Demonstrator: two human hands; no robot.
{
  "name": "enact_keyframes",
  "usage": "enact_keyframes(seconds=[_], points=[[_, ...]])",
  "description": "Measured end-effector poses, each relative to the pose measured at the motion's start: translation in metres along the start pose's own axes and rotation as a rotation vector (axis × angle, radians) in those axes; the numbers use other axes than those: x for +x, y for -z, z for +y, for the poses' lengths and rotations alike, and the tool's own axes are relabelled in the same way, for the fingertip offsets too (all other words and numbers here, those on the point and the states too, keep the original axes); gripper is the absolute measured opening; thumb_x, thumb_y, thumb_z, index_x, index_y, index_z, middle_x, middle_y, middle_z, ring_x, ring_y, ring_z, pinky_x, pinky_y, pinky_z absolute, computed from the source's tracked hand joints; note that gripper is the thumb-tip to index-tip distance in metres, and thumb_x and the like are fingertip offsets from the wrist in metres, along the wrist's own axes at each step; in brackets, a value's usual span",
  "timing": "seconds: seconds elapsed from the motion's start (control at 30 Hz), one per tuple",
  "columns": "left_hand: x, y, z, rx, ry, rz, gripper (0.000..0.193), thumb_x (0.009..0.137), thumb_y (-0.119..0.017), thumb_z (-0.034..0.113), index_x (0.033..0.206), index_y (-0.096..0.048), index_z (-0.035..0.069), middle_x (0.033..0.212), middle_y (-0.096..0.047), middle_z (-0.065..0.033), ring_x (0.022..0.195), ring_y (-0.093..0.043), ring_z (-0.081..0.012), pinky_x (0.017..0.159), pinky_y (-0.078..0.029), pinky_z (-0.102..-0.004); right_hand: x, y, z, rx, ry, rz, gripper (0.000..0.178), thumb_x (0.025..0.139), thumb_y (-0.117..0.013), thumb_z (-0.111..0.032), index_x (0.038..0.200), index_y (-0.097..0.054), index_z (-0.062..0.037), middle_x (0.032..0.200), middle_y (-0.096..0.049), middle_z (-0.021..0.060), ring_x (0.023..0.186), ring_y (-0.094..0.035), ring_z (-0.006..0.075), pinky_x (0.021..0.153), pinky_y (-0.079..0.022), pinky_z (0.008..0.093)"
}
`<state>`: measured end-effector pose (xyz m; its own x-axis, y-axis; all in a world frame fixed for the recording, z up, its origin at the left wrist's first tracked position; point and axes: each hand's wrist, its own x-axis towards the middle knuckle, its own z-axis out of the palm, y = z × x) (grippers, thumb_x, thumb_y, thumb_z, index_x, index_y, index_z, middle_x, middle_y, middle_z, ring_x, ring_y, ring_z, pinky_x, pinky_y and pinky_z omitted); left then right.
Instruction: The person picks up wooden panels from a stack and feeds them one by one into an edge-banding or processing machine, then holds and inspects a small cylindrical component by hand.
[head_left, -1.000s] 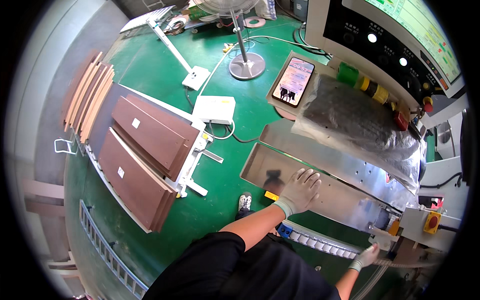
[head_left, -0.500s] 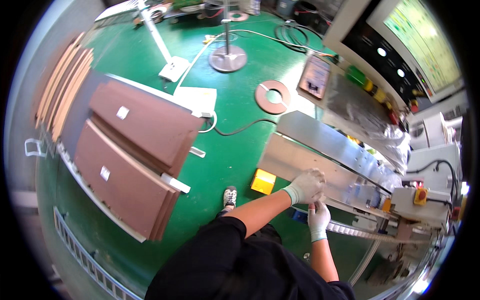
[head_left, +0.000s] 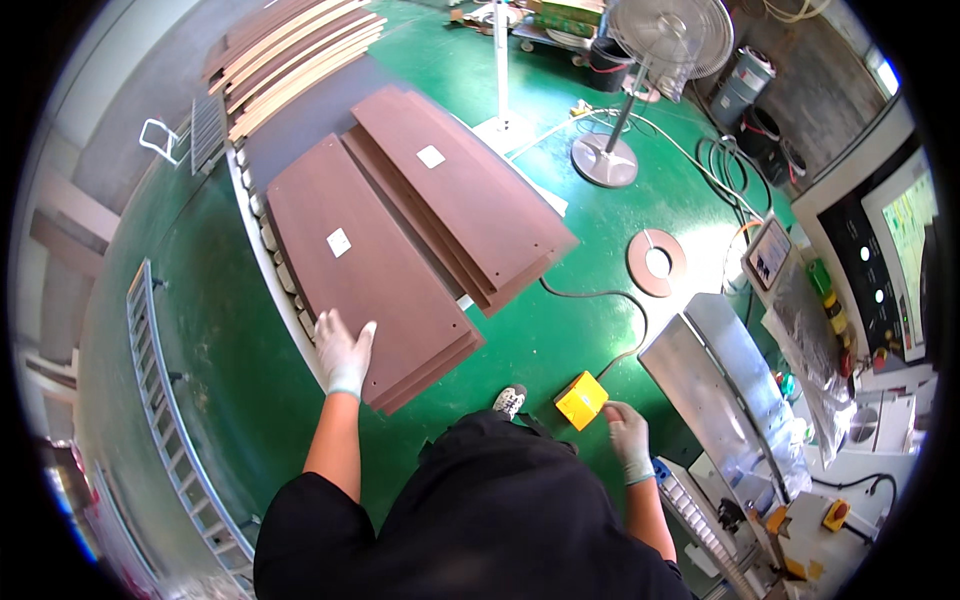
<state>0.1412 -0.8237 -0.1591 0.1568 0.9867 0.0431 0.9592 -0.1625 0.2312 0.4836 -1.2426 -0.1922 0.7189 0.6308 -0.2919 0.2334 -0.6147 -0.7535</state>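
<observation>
My left hand [head_left: 343, 352], in a pale work glove, rests with spread fingers at the near-left edge of a stack of brown boards [head_left: 362, 285]. It touches the top board but is not wrapped round it. Beside this stack lies a second stack of brown boards [head_left: 468, 195], each with a white label on top. My right hand [head_left: 629, 442], also gloved, hangs low at my right, fingers loosely bent and nothing visible in them. Nearest to it are a yellow pedal-like box [head_left: 581, 400] on the floor and the machine's metal plate [head_left: 700, 385].
The boards lie on a roller conveyor [head_left: 282, 283], with wood-edged strips [head_left: 300, 60] at its far end. A blue-grey ladder-like rack [head_left: 172, 420] stands left. A standing fan [head_left: 606, 160], a cable and a brown ring [head_left: 657, 263] are on the green floor. A control panel [head_left: 880, 260] rises at right.
My view has turned left, toward the boards. My left hand has gone from the machine's metal plate to the board stack. The right hand has come away from the machine's edge.
</observation>
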Motion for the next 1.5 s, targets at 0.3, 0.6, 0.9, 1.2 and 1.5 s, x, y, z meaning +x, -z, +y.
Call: enact_keyframes(seconds=[0.3,0.6,0.9,1.2,1.5], points=[[-0.039,-0.054,-0.076,-0.908,0.336,0.086,0.067,0.099,-0.066,0.051,0.119,-0.061,-0.012,0.117,-0.069,-0.0277,0.113,-0.066,-0.0379,0.100,-0.049,-0.0426,0.048,-0.081,-0.092,-0.015,0.207,-0.602,0.028,0.100,-0.064,-0.024,0.118,-0.073,-0.0046,0.115,-0.075,0.0147,0.111,-0.070,0.0277,0.098,-0.052,0.0357],[-0.132,-0.014,-0.094,-0.794,0.578,-0.360,0.079,0.103,-0.049,0.060,0.126,-0.059,-0.015,0.129,-0.065,-0.0308,0.121,-0.062,-0.0407,0.103,-0.048,-0.0437,0.039,-0.090,-0.078,-0.006,0.079,-0.767,0.036,0.104,-0.060,-0.029,0.126,-0.070,-0.0014,0.119,-0.075,0.0117,0.117,-0.067,0.0226,0.104,-0.050,0.0345],[-0.193,0.026,0.080,-1.478,0.544,-0.599,0.067,0.112,-0.032,0.053,0.131,-0.060,-0.005,0.121,-0.070,-0.0157,0.105,-0.070,-0.0242,0.092,-0.057,-0.0382,0.021,-0.062,-0.134,0.540,0.342,-0.993,0.050,0.105,-0.056,-0.038,0.130,-0.063,0.0048,0.121,-0.070,0.0164,0.118,-0.063,0.0260,0.105,-0.047,0.0372],[-0.116,0.018,0.150,-2.021,0.594,-0.560,0.055,0.101,-0.062,0.041,0.145,-0.053,0.009,0.142,-0.059,-0.0083,0.130,-0.056,-0.0295,0.112,-0.044,-0.0505,0.004,0.022,-0.138,0.887,-0.033,-0.455,0.052,0.093,-0.068,-0.016,0.138,-0.054,0.0065,0.124,-0.067,0.0076,0.111,-0.063,0.0169,0.098,-0.049,0.0317],[-0.016,-0.032,0.107,-2.128,0.659,-0.302,0.068,0.101,-0.055,0.055,0.149,-0.052,0.008,0.153,-0.052,-0.0104,0.138,-0.049,-0.0344,0.117,-0.040,-0.0510,-0.075,0.115,-0.070,0.731,-0.055,-0.307,0.054,0.091,-0.076,-0.019,0.135,-0.061,0.0075,0.126,-0.071,0.0096,0.121,-0.061,0.0175,0.107,-0.045,0.0335]])
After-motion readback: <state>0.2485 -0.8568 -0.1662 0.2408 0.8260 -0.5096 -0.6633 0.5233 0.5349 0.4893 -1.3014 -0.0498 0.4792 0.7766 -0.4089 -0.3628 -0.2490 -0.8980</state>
